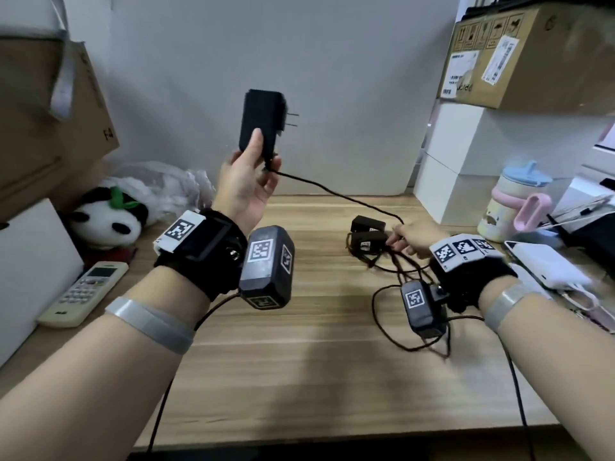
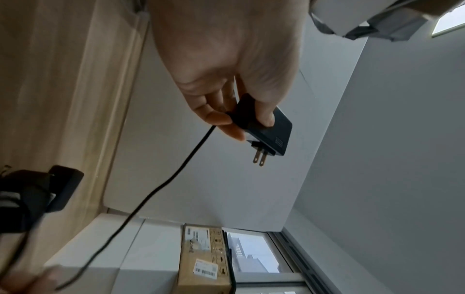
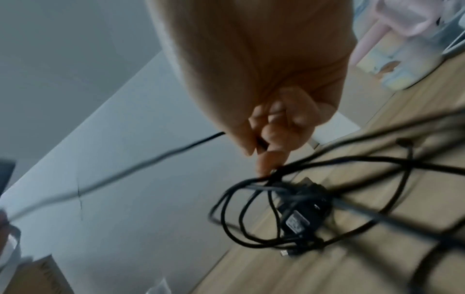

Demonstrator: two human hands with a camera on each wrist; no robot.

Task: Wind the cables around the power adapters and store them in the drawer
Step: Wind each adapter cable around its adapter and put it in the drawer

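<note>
My left hand (image 1: 248, 181) holds a black power adapter (image 1: 261, 119) upright above the wooden desk (image 1: 299, 377), its plug prongs pointing right. In the left wrist view thumb and fingers pinch the adapter (image 2: 269, 123) at its cable end. Its black cable (image 1: 332, 189) runs down and right to my right hand (image 1: 411, 239), which pinches it just over the desk. The right wrist view shows the fingers (image 3: 271, 137) curled round the cable (image 3: 151, 159). Two more black adapters (image 1: 367, 236) lie by the right hand amid tangled cable loops (image 1: 392, 294).
A toy panda (image 1: 106, 217), a remote control (image 1: 85, 292) and cardboard boxes (image 1: 40, 121) crowd the left side. White boxes (image 1: 466, 168), a pastel cup (image 1: 512, 207) and a white device (image 1: 549, 266) stand on the right. No drawer is in view.
</note>
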